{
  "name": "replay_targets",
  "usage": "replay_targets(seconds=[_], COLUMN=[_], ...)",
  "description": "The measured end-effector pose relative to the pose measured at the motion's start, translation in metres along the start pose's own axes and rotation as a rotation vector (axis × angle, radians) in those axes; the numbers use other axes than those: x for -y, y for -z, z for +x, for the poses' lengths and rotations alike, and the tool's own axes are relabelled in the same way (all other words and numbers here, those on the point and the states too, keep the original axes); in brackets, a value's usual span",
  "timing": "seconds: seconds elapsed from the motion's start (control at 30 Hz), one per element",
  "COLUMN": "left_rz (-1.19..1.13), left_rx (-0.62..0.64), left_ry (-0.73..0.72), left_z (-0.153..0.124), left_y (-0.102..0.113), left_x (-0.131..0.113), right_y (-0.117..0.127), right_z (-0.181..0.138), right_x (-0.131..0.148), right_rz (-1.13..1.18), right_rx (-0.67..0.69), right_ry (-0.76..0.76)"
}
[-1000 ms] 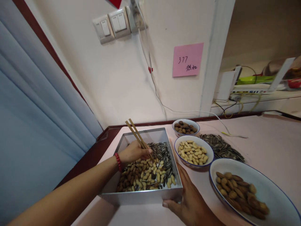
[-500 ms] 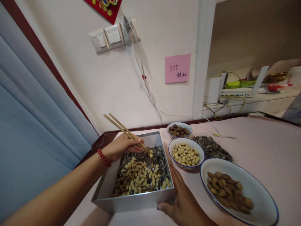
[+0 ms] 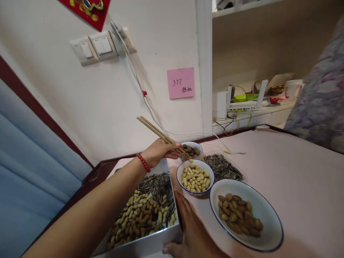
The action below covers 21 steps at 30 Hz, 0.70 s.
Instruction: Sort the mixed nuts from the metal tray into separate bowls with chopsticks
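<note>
My left hand (image 3: 162,152), with a red bead bracelet at the wrist, is closed around a pair of wooden chopsticks (image 3: 158,133). Their tips pinch one peanut (image 3: 191,160) above the far rim of a blue-rimmed bowl of peanuts (image 3: 180,181). My right hand (image 3: 195,231) clasps the near right corner of a grey box (image 3: 150,243), fingers along its side and thumb at the front. Inside the box lie unshelled peanuts (image 3: 139,213) and striped sunflower seeds (image 3: 154,184). My left forearm hides part of the box.
Behind the peanut bowl stands a smaller bowl of brown nuts (image 3: 192,149). Sunflower seeds (image 3: 223,166) lie in a clear tray to its right. A large oval bowl (image 3: 266,218) holds almonds (image 3: 239,215). A white cable (image 3: 188,133) trails from the wall onto the table.
My left hand has carried the chopsticks and peanut from over the box rightward to the peanut bowl. My right hand stays at the box corner. The view has turned right.
</note>
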<state>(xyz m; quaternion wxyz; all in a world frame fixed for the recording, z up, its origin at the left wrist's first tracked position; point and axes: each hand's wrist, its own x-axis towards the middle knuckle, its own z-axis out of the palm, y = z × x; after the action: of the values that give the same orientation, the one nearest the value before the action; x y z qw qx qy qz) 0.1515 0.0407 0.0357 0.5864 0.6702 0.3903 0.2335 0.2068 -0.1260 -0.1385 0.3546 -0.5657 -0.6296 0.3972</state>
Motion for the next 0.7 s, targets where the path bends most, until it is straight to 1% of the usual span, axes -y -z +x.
replay_targets(seconds=[0.07, 0.13, 0.23, 0.33, 0.4, 0.47, 0.53, 0.6, 0.7], left_rz=[0.042, 0.073, 0.096, 0.112, 0.124, 0.149, 0.165, 0.173, 0.199], left_rx=[0.032, 0.042, 0.015, -0.013, -0.018, -0.039, -0.069, -0.07, -0.004], left_ry=[-0.002, -0.007, -0.035, -0.099, -0.134, -0.13, -0.088, -0.029, 0.048], left_z=[-0.001, -0.004, -0.015, -0.035, -0.053, -0.071, -0.087, -0.097, -0.1], left_y=[-0.01, -0.017, -0.015, 0.002, 0.02, 0.038, 0.053, 0.063, 0.066], left_x=[0.007, 0.01, 0.008, 0.001, -0.001, 0.002, 0.01, 0.022, 0.044], right_y=[0.001, 0.0, -0.003, -0.005, -0.005, -0.005, -0.005, -0.007, -0.01], right_z=[-0.001, -0.001, -0.003, -0.004, -0.005, -0.006, -0.008, -0.009, -0.009], right_x=[0.002, 0.002, -0.002, -0.004, -0.004, -0.003, -0.003, -0.004, -0.008], right_rz=[-0.003, -0.004, -0.005, 0.008, 0.018, 0.033, 0.055, 0.084, 0.131], right_rx=[0.003, -0.023, -0.058, -0.092, -0.116, -0.131, -0.146, -0.167, -0.181], right_ry=[-0.011, 0.004, 0.034, 0.053, 0.037, 0.039, 0.072, 0.103, 0.106])
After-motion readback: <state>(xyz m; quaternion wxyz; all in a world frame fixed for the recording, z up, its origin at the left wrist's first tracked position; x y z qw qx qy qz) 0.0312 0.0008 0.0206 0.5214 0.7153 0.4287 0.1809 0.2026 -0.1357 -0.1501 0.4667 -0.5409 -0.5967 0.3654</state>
